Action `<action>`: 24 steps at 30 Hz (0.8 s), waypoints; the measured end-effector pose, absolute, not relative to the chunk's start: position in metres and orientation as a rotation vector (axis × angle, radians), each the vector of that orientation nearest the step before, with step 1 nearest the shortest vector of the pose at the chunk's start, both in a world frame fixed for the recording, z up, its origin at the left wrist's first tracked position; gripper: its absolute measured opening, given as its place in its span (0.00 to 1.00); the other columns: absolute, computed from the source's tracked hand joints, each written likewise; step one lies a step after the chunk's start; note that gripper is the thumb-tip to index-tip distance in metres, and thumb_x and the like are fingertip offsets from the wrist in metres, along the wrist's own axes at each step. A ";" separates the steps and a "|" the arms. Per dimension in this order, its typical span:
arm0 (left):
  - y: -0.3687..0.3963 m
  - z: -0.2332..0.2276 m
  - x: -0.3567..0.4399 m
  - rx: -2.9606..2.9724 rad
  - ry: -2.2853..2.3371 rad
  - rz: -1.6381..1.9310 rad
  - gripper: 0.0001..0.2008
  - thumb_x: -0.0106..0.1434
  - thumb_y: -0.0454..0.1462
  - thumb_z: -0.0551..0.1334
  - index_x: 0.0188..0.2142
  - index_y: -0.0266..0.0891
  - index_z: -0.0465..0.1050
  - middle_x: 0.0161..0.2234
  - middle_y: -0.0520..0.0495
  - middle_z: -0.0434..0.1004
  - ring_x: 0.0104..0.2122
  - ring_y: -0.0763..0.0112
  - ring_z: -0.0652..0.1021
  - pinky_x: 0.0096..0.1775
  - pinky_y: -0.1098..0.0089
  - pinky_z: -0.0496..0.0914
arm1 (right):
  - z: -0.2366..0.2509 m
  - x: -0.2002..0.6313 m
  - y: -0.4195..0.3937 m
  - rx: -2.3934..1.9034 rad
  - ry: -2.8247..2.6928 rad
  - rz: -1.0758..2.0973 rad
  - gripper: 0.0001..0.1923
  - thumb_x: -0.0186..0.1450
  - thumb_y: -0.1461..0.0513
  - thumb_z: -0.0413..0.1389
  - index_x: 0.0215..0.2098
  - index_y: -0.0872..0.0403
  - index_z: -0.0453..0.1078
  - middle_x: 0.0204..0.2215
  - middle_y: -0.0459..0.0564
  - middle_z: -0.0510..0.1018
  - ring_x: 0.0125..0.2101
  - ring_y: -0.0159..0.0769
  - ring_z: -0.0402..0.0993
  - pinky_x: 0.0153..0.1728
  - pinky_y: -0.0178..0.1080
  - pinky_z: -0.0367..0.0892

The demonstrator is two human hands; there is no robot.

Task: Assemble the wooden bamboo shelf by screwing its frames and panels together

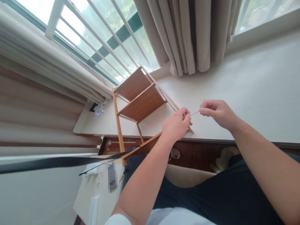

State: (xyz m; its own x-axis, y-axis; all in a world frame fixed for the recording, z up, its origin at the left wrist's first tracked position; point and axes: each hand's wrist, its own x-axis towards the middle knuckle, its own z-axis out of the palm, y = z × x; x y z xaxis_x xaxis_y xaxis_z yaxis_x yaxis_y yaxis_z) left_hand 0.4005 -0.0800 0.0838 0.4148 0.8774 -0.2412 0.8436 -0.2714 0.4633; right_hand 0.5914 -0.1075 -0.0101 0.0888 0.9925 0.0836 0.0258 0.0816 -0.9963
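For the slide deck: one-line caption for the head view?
Left hand steadies a wooden shelf rack on the white surface while right hand pinches a thin tool.

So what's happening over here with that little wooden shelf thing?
A seated person is working at a small two-tier wooden shelf rack that lies tipped on its side on a white window ledge. The left hand rests at the end of one of the rack's thin wooden legs, and the right hand pinches a thin pale stick-like tool pointed toward that same spot. Beige curtains hang behind.
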 end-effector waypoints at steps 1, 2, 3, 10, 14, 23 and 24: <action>-0.080 0.083 0.400 2.152 1.448 0.094 0.08 0.70 0.43 0.55 0.38 0.50 0.73 0.35 0.53 0.80 0.34 0.65 0.76 0.38 0.67 0.66 | -0.011 0.592 -0.108 -1.209 -1.208 1.068 0.19 0.59 0.47 0.64 0.22 0.51 0.71 0.20 0.46 0.69 0.23 0.33 0.62 0.25 0.39 0.58; -0.081 0.083 0.400 2.157 1.440 0.101 0.09 0.70 0.43 0.54 0.38 0.50 0.72 0.35 0.53 0.80 0.34 0.64 0.76 0.38 0.66 0.66 | -0.012 0.593 -0.108 -1.211 -1.214 1.062 0.19 0.60 0.47 0.64 0.23 0.51 0.72 0.20 0.46 0.69 0.23 0.34 0.63 0.26 0.39 0.59; -0.081 0.082 0.400 2.161 1.433 0.108 0.09 0.70 0.43 0.54 0.38 0.50 0.72 0.35 0.52 0.80 0.34 0.64 0.76 0.38 0.66 0.66 | -0.013 0.594 -0.108 -1.208 -1.218 1.058 0.18 0.61 0.46 0.63 0.24 0.51 0.73 0.20 0.47 0.69 0.23 0.35 0.64 0.26 0.40 0.61; -0.082 0.078 0.399 2.161 1.431 0.097 0.10 0.70 0.42 0.53 0.39 0.51 0.72 0.35 0.51 0.79 0.35 0.63 0.76 0.41 0.65 0.66 | -0.012 0.602 -0.117 -1.235 -1.276 1.046 0.16 0.60 0.47 0.64 0.37 0.49 0.79 0.25 0.49 0.75 0.27 0.38 0.71 0.31 0.44 0.68; -0.082 0.077 0.398 2.161 1.412 0.107 0.11 0.70 0.43 0.52 0.40 0.51 0.73 0.37 0.50 0.80 0.36 0.61 0.77 0.41 0.65 0.67 | -0.010 0.604 -0.121 -1.263 -1.297 1.032 0.15 0.57 0.48 0.68 0.36 0.47 0.80 0.30 0.51 0.79 0.31 0.41 0.75 0.33 0.45 0.71; -0.082 0.077 0.398 2.136 1.427 0.127 0.10 0.70 0.42 0.53 0.38 0.50 0.72 0.35 0.51 0.79 0.36 0.62 0.77 0.42 0.65 0.66 | -0.011 0.604 -0.118 -1.276 -1.227 0.983 0.20 0.55 0.46 0.69 0.37 0.49 0.80 0.30 0.52 0.81 0.30 0.39 0.77 0.33 0.44 0.74; -0.081 0.077 0.398 2.143 1.425 0.106 0.10 0.70 0.43 0.52 0.38 0.51 0.72 0.36 0.51 0.79 0.37 0.62 0.77 0.42 0.65 0.67 | -0.010 0.604 -0.118 -1.267 -1.217 0.977 0.19 0.54 0.46 0.70 0.35 0.49 0.80 0.31 0.52 0.81 0.30 0.39 0.77 0.33 0.44 0.74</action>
State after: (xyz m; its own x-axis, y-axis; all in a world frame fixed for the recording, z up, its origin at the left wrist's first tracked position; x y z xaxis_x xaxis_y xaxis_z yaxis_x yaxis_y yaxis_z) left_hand 0.3981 -0.0813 0.0773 0.4324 0.8709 -0.2338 0.8268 -0.2794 0.4883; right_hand 0.6035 -0.1184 -0.0098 0.1412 0.9837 0.1114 0.1042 0.0972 -0.9898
